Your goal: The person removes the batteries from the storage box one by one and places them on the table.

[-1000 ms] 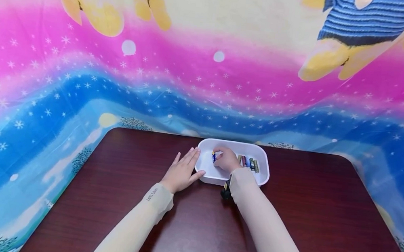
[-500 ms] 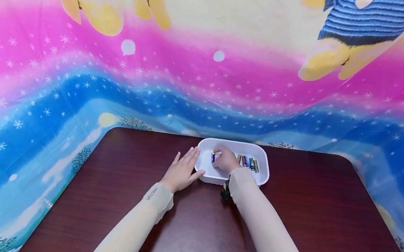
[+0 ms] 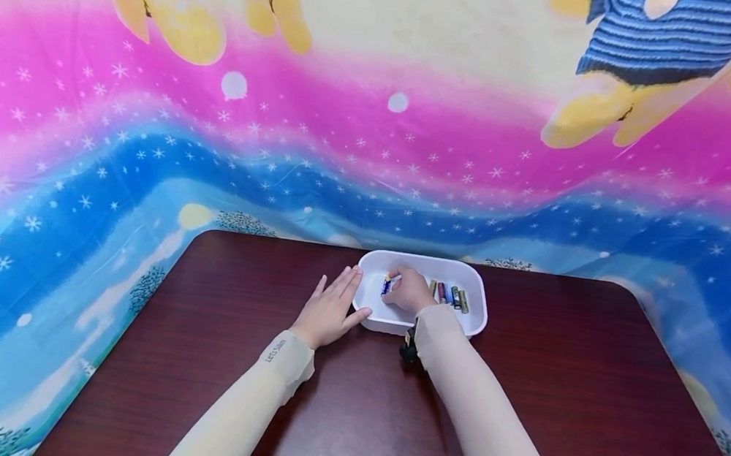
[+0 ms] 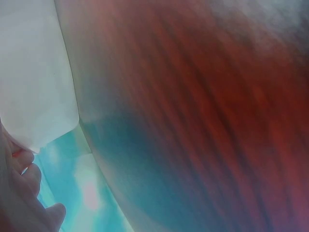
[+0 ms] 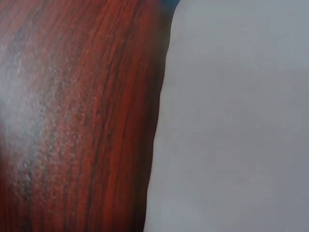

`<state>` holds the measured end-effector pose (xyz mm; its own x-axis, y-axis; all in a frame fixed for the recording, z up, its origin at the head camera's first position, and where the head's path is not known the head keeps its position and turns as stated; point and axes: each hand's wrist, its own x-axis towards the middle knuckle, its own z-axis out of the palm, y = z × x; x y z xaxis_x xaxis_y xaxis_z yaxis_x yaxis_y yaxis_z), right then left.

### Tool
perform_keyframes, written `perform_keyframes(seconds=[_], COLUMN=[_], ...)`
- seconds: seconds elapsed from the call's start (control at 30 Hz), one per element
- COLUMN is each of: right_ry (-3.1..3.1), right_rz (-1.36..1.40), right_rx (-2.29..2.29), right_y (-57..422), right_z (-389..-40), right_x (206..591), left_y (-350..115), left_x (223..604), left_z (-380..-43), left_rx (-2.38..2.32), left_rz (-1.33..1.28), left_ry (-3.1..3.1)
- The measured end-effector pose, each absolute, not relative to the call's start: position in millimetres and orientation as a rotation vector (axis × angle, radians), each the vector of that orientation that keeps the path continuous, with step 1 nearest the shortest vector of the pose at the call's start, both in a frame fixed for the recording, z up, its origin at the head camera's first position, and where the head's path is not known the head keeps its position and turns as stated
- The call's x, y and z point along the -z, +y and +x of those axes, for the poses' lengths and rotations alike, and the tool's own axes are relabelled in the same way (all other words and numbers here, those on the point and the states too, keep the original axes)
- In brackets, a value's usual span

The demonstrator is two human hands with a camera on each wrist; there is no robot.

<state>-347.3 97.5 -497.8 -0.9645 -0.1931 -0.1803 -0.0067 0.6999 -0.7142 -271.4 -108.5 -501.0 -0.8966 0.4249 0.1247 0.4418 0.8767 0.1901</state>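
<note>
In the head view a white plastic tub (image 3: 419,323) stands at the far edge of the table. My left hand (image 3: 326,312) lies with straight, spread fingers against the tub's left rim; in the left wrist view its fingertips (image 4: 32,178) touch the tub wall (image 4: 38,82). My right hand (image 3: 409,289) reaches inside and pinches a small blue battery with a yellow end (image 3: 386,286) between thumb and fingers. To its right several batteries (image 3: 456,297) lie side by side on the tub floor, partly hidden by that hand. The right wrist view shows only the tub's outer wall (image 5: 231,116) and table.
The dark red wood-grain table (image 3: 360,418) extends around the tub. Behind it hangs a colourful printed cloth (image 3: 373,148), close to the table's back edge. A small black device (image 3: 408,346) is strapped at the right wrist, near the tub's front wall.
The blue battery has shifted very slightly and stands a little straighter within my right fingers. My left hand and the tub stay where they were.
</note>
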Motion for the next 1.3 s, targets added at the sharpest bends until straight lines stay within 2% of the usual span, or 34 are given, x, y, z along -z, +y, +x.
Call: perform_keyframes(seconds=[1.3], right_ry=[2.681], right_rz=[-0.12], right_rx=[1.36], right_y=[106.8], right_z=[-325.9], right_x=[477.9], left_y=[-108.5], left_x=[501.0], left_z=[-270.8], left_rx=[0.362], left_rz=[-0.678], left_ry=[-2.997])
